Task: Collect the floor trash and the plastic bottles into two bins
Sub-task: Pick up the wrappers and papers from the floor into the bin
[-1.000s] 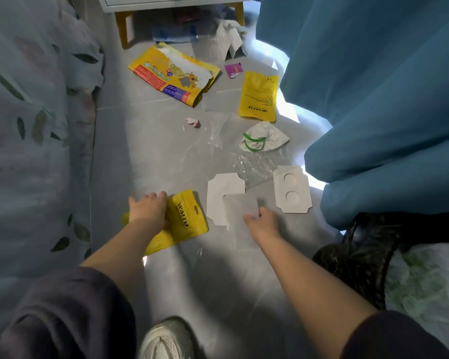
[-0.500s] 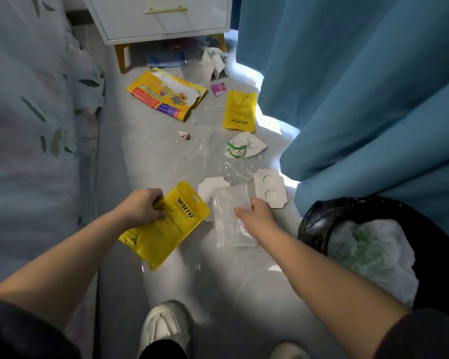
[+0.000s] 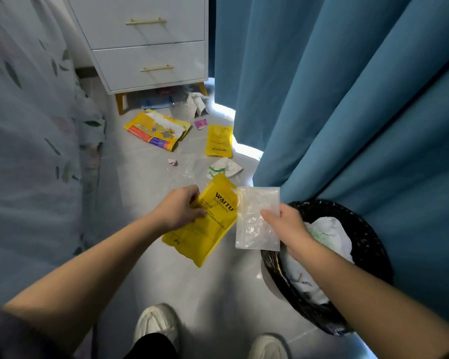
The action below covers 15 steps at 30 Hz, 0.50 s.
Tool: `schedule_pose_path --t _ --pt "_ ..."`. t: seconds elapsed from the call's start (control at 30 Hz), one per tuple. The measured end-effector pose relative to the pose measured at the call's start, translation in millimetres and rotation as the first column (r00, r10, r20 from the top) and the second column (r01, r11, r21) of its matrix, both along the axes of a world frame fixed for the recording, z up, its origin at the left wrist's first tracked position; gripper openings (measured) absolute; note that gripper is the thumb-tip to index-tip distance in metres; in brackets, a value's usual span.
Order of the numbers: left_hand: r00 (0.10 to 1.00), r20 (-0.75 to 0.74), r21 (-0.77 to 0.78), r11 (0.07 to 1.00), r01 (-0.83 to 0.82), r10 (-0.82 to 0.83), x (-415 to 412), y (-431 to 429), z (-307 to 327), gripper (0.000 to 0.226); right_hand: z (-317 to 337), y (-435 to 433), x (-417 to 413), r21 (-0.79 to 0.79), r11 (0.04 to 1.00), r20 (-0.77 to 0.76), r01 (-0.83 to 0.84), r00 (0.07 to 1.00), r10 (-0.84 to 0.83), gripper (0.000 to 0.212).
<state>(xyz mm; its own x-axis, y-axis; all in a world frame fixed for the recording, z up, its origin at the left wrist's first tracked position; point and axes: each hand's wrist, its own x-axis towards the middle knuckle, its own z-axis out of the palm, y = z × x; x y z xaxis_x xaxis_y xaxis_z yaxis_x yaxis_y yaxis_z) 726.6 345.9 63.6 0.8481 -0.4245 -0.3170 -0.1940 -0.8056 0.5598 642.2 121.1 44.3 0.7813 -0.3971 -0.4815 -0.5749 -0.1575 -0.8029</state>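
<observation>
Yellow flat plastic pouch printed "WAITU" [image 3: 205, 224] is off the floor, tilted, in front of the person at mid-frame. Left hand [image 3: 178, 207] grips its upper left edge, fingers curled over the front. Clear crinkled plastic bag [image 3: 253, 216] hangs upright just right of the pouch, with their edges touching or overlapping near the top. Right hand [image 3: 287, 224] pinches the bag's right edge, thumb on the front. The bag's lower right corner sits over the rim of the round bin with black liner [image 3: 368, 242], which stands on the floor at the right, against the blue curtain [image 3: 347, 99]. Inside the bin is crumpled white plastic with green print [image 3: 329, 234]; the right forearm crosses over it.

More trash on the grey tile floor [image 3: 145, 193] beyond the hands:
- white face mask with green loops [image 3: 226, 167], just above the held pouch
- thin clear film [image 3: 189, 165] beside the mask
- small pink crumpled scrap [image 3: 172, 162]
- second yellow pouch [image 3: 219, 141], lying flat near the curtain edge
- large torn yellow snack bag [image 3: 157, 130]
- small purple wrapper [image 3: 200, 123]
- white folded carton [image 3: 198, 104]

White drawer unit with gold handles [image 3: 151, 47] stands at the back on yellow legs; the items under it are too blurred to tell. Pale leaf-print fabric [image 3: 31, 125] fills the left side. Two white shoes [image 3: 156, 325] are at the bottom edge.
</observation>
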Motion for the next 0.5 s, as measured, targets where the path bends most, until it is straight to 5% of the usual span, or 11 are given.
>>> schedule_pose_path --t 0.2,0.5 --pt "0.993 -0.113 -0.179 0.982 -0.06 0.04 -23.0 -76.8 21.2 0.028 31.1 -64.6 -35.4 -0.028 0.994 0.038 0.103 0.994 -0.102 0.013" --pt "0.98 -0.197 -0.145 0.989 -0.042 0.013 -67.7 -186.3 -6.8 0.021 10.6 -135.3 -88.0 -0.126 0.963 -0.013 0.236 0.971 -0.24 0.014"
